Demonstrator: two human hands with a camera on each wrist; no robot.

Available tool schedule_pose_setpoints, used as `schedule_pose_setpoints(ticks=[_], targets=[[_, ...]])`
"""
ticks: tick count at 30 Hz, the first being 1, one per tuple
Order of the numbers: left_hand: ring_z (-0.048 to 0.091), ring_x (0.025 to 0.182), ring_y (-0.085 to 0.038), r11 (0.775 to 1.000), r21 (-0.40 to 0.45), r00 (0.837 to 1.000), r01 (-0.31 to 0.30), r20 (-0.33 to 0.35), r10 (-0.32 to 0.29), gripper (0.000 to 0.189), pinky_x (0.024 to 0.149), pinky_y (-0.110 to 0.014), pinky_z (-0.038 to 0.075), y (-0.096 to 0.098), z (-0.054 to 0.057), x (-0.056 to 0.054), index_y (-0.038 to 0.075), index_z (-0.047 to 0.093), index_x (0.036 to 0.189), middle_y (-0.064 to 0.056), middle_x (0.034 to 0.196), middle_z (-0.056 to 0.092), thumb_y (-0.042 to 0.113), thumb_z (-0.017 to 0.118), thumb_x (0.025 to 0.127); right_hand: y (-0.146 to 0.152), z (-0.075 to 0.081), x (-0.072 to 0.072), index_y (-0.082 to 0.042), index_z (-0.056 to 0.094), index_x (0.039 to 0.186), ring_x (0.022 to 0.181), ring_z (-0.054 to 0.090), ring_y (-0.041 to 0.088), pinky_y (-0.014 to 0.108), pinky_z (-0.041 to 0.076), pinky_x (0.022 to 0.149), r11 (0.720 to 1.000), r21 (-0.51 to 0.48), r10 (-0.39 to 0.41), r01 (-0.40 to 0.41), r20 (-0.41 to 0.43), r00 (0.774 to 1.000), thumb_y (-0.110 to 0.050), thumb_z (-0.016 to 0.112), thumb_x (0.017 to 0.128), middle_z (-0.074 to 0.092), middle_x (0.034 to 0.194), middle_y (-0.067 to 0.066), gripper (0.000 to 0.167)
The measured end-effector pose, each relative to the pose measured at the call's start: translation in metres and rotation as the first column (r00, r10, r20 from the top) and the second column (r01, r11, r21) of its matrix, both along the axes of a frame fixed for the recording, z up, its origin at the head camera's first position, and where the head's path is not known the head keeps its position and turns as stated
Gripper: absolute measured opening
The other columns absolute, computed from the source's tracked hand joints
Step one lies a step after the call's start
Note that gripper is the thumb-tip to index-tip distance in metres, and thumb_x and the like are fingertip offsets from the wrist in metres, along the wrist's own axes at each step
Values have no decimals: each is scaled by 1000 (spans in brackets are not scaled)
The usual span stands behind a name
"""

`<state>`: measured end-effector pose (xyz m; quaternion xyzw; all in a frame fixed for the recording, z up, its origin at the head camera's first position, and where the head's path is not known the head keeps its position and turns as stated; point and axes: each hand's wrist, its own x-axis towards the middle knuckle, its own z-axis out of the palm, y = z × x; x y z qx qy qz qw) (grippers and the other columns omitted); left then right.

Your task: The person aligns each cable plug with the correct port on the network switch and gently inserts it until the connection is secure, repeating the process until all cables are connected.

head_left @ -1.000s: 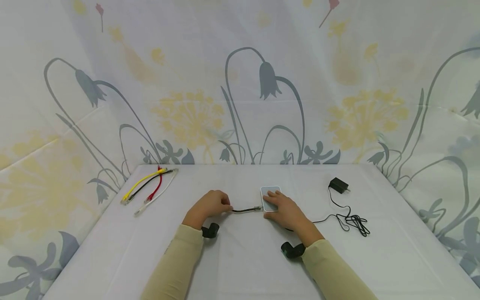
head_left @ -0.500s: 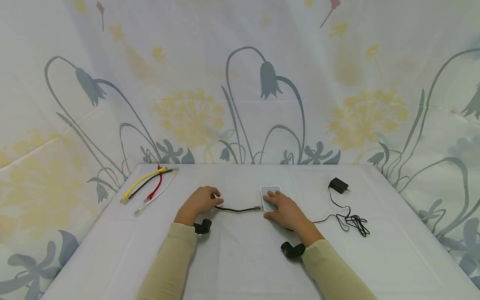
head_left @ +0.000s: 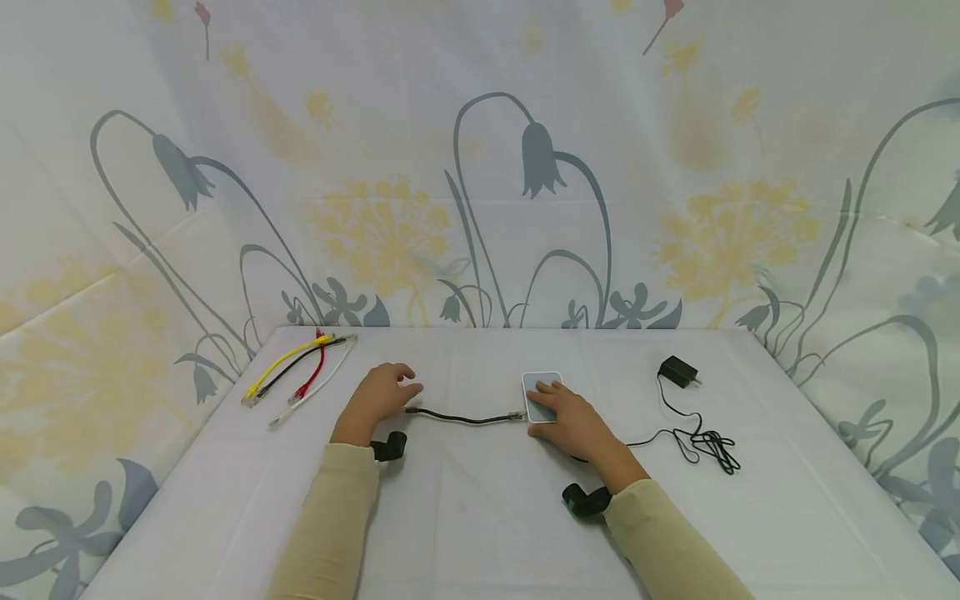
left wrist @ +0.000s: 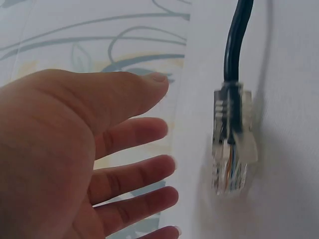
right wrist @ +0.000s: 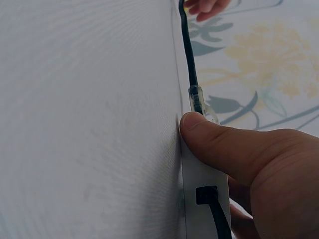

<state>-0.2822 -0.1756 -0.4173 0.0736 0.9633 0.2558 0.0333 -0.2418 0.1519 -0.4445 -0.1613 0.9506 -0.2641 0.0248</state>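
Observation:
In the head view my left hand [head_left: 377, 394] hovers at the left end of a short black Ethernet cable [head_left: 465, 420], its fingers apart and holding nothing. The left wrist view shows the clear RJ45 plug [left wrist: 232, 144] on that end lying beside the spread fingers, untouched. At the cable's other end, a clear plug [right wrist: 197, 100] sits at the side of a small white box [right wrist: 199, 174] that looks like a router. My right hand [head_left: 573, 423] holds this box against the table, thumb on its side and fingers across its grey top.
Yellow, black, red and white short Ethernet cables [head_left: 300, 371] lie at the back left. At the right is a black power adapter [head_left: 677, 372], its bundled cord [head_left: 708, 446] running under my right hand; a black lead [right wrist: 219, 219] enters the box. A flowered curtain [head_left: 480, 167] hangs behind.
My left hand has let go of the Ethernet cable and moved left, its fingers opening. More of the cable's left end now shows. My right hand and the box have stayed put.

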Motion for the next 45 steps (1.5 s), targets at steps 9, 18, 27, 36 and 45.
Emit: schedule_pose_setpoints(ticks=[9,18,27,36,45], targets=[[50,124,-42,996,3,996,-91,-2,91,53,103,-53,40,-18,0,-3,1,49,138,-26,134,53,34,56,96,0,0,0,-18,51,142,147,24,36,59,27,112,1000,-7,-1,1,4,1000,-32,72,87,38,155,6,61],[35,136,-45,979,-16,979,-203,27,203,65,113,-55,30,-32,-4,-7,-3,37,145,-30,146,37,36,53,96,0,-1,-1,-18,51,142,147,24,36,59,27,113,1000,-6,-4,4,4,1000,-32,72,86,38,155,6,61],[32,137,-48,967,10,967,-254,36,253,70,114,-57,27,-49,-10,-8,-6,30,148,-33,147,33,36,52,96,1,-2,-1,-19,51,142,147,23,34,58,27,113,1000,-14,-10,10,3,1000,-33,72,86,38,155,5,61],[28,139,-49,954,-2,953,-299,52,299,69,114,-63,19,-58,-8,-4,-6,28,148,-34,147,33,36,49,98,1,-4,-2,-19,51,142,147,23,35,58,26,113,1000,-23,-8,8,-1,1000,-32,72,86,38,155,5,61],[31,137,-50,947,-11,945,-322,59,322,70,110,-66,24,-67,-10,-5,-6,28,149,-32,148,34,37,48,97,1,-5,-3,-20,51,142,148,22,34,58,26,114,1000,-21,-11,11,4,1000,-32,72,86,38,155,4,61]])
